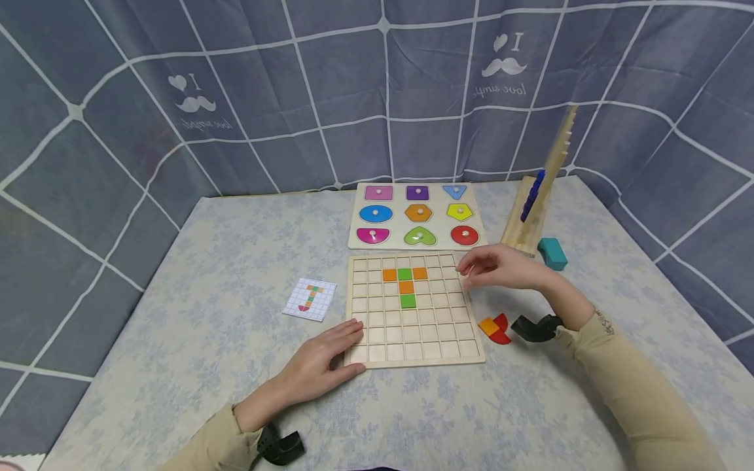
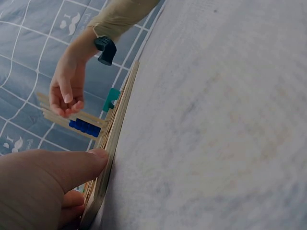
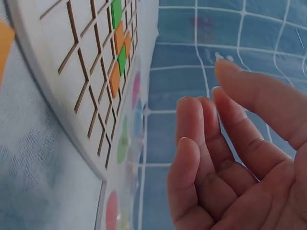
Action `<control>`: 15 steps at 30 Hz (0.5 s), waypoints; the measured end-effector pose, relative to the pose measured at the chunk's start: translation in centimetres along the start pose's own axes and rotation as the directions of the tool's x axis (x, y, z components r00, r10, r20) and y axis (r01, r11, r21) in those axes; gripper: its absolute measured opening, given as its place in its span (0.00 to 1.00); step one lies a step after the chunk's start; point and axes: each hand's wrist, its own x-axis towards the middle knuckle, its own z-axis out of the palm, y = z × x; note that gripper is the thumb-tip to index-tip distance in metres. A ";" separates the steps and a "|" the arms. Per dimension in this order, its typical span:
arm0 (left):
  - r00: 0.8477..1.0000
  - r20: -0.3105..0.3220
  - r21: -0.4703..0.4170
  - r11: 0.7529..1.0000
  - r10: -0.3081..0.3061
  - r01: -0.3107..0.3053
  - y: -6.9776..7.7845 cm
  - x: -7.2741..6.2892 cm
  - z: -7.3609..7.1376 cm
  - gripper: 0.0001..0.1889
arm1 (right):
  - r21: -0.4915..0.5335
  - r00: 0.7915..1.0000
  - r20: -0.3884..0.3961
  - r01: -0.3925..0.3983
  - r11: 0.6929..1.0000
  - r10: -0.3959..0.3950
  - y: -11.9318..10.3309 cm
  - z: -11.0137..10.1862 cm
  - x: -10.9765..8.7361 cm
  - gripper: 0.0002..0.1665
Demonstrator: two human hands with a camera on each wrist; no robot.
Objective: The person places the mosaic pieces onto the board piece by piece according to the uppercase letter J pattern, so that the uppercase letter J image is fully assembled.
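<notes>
A wooden grid board (image 1: 418,352) lies flat on the table, with several orange and green square tiles (image 1: 406,286) set in a T shape near its top. My left hand (image 1: 321,360) rests at the board's lower left, fingers and thumb touching its edge. Over the board's upper right side hovers my right hand (image 1: 501,267); the right wrist view shows its loosely bent fingers (image 3: 189,117) with nothing between them. Below that hand lie loose pieces: an orange square (image 1: 488,326) and red quarter-round pieces (image 1: 500,336). A pattern card (image 1: 310,299) with a coloured hook figure lies left of the board.
A shape puzzle board (image 1: 385,244) with knobbed pieces sits directly behind the grid board. At the back right stands a wooden frame (image 1: 518,229) holding blue pieces (image 1: 533,195), with a teal block (image 1: 552,254) beside it. A tile-patterned curtain (image 1: 330,85) surrounds the table.
</notes>
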 end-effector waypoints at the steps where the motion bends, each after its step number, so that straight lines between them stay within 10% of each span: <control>1: 1.000 -0.001 0.003 1.000 0.002 -0.002 0.0 0.0 0.0 0.30 | 0.012 1.000 -0.007 -0.003 1.000 0.003 0.2 -0.1 -0.2 0.20; 15: 1.000 0.023 -0.011 1.000 -0.008 0.008 0.1 0.1 -0.2 0.30 | 0.121 0.999 0.015 -0.042 0.992 0.040 2.4 -0.4 -2.4 0.23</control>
